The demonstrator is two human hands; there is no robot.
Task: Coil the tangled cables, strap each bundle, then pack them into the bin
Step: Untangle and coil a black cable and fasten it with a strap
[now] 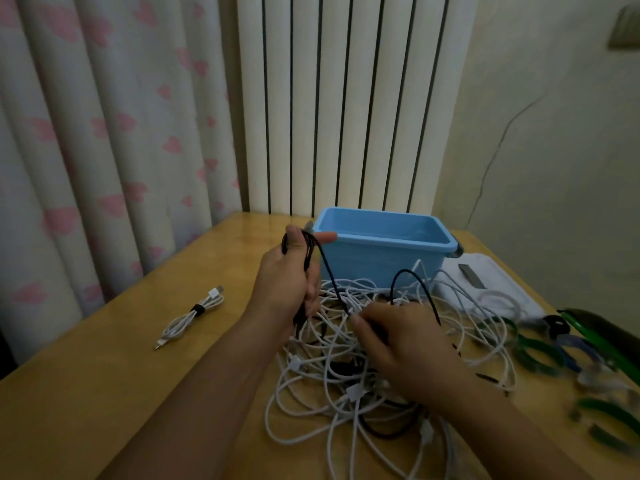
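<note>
— Where is the black cable (327, 271) right now?

— Its coiled part is in the left hand (289, 275), which is raised above the table just left of the blue bin (384, 251). The fingers and thumb are curled round several black loops, with the forefinger sticking out toward the bin's near left corner. From that fist one black strand runs down and to the right into the pile.

— And the other hand?

— The right hand (405, 344) is low over the tangle of white cables (346, 386), its fingertips pinching the black strand where it meets the white ones. Another black loop arches up just behind that hand.

— How does the pile lie?

— It spreads over the middle and near part of the wooden table (104, 393), in front of the bin and under both forearms. Mostly white cord, with a few dark lengths threaded through it.

— Anything finished?

— One white bundle (192, 317) lies well apart on the left side of the table, folded and held by a dark strap round its middle.

— The bin?

— It stands at the far edge, open at the top; what shows of its inside looks bare.

— What lies to the right?

— A white flat device (491, 289) sits just right of the bin with white cords draped over it. Nearer, along the right edge, lie green and blue straps (540, 358), blurred.
</note>
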